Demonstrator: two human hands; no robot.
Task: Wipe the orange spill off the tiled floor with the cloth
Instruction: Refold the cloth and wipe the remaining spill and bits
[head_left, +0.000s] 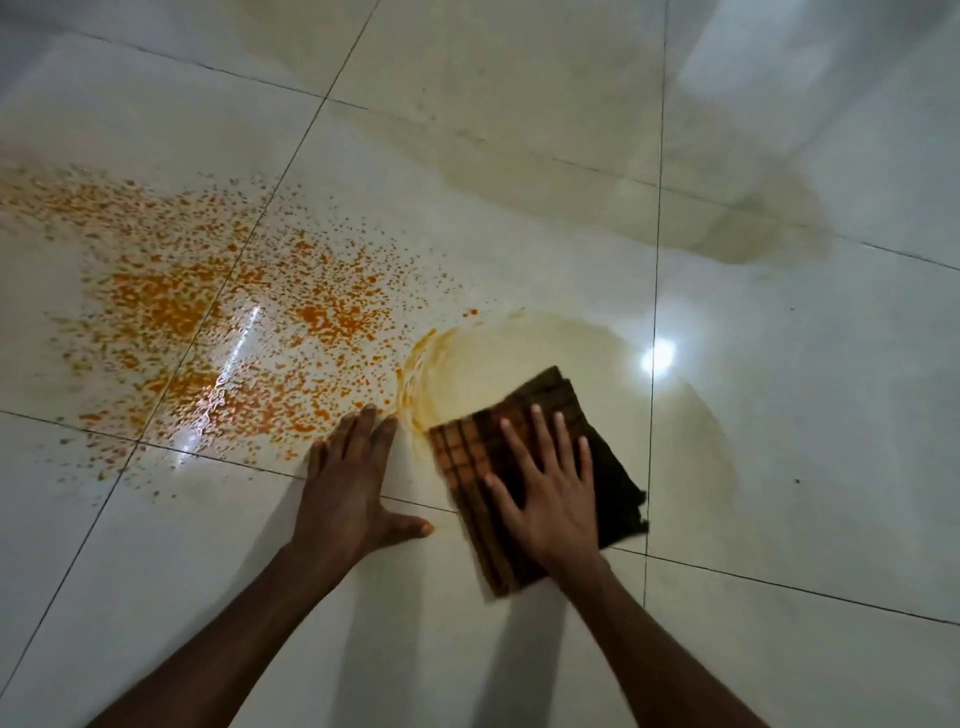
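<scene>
An orange spill (218, 322) of many small droplets spreads over the pale tiled floor (779, 467) at left and centre. A folded brown and orange checked cloth (467, 467) lies flat on the floor to the right of the spill. My right hand (545, 483) presses on the cloth with fingers spread. My left hand (353, 478) rests palm down on the bare tile beside the cloth, fingertips at the spill's near edge. A smeared yellowish arc (415, 374) curves just beyond the cloth.
Faint yellowish wiped streaks (675, 322) cover the tiles to the right and far side. Dark grout lines cross the floor. A bright light reflection (657, 356) glares on the tile right of the cloth.
</scene>
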